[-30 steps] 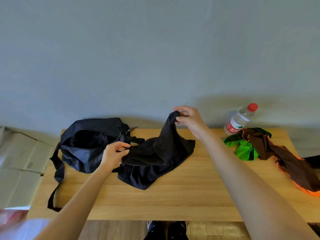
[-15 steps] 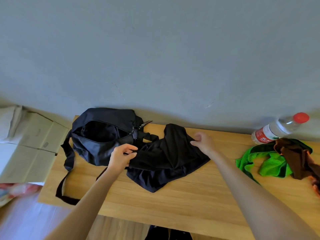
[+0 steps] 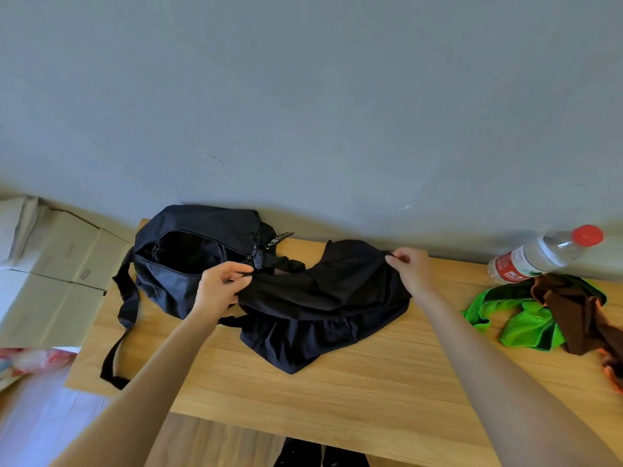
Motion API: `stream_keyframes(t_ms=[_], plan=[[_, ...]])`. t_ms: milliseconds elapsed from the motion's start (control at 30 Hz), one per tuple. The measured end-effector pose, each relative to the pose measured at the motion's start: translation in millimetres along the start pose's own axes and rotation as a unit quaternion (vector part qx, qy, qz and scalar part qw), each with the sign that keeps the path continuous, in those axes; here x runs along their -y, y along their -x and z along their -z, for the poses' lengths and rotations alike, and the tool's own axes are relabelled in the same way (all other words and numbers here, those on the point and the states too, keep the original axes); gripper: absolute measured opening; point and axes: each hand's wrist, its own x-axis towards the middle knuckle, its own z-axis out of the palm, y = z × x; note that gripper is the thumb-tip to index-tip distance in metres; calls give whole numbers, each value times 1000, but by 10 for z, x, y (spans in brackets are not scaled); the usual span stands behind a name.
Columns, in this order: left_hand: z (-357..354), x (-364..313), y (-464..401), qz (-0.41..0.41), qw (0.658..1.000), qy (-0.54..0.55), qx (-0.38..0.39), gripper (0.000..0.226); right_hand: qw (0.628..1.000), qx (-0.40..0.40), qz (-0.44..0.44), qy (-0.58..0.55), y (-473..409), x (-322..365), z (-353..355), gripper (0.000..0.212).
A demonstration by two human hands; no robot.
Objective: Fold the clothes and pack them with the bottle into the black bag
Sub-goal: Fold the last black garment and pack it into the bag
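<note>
Now the right hand (image 3: 409,269), lifted high a second ago, is pinching the black garment's (image 3: 323,305) far edge low on the table (image 3: 387,392); left hand (image 3: 220,288) is pinching the opposite edge. Folding is beginning. Black bag (image 3: 188,261) gaping beyond left hand, bottle (image 3: 542,254) and other clothes (image 3: 539,318) waiting right of right hand.

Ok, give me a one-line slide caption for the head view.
Both hands, left and right, pinch a black garment on the table beside the open black bag.
</note>
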Motion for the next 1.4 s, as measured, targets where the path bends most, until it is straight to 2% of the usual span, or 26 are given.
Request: stream_keyframes(t_ms=[167,467,600,700,800,933,1100,1233,1400], plan=[[41,-255,19,-27,998,57,-19,18,988,-38,-36,-148,135,75,401,12],[78,-757,114,-79,993,89,-5,17,961,-105,-48,-251,474,168,1039,23],[64,-911,169,-90,992,88,7,18,972,-108,-18,-210,648,259,1255,41],[52,-990,228,-96,991,89,21,18,985,-88,7,-147,793,363,1399,45],[56,-1065,287,-101,990,95,32,17,995,-61,40,-64,928,463,1509,40],[81,-1235,360,-123,988,92,35,17,998,-10,61,0,1063,550,1631,23],[123,-1470,408,-155,984,89,24,16,998,20,60,3,1174,678,1766,19],[168,-1669,443,-174,980,94,23,15,995,-33,88,-17,1213,759,1905,5],[222,-1957,533,-208,971,106,48,16,987,-70,104,-99,1286,927,2111,11]])
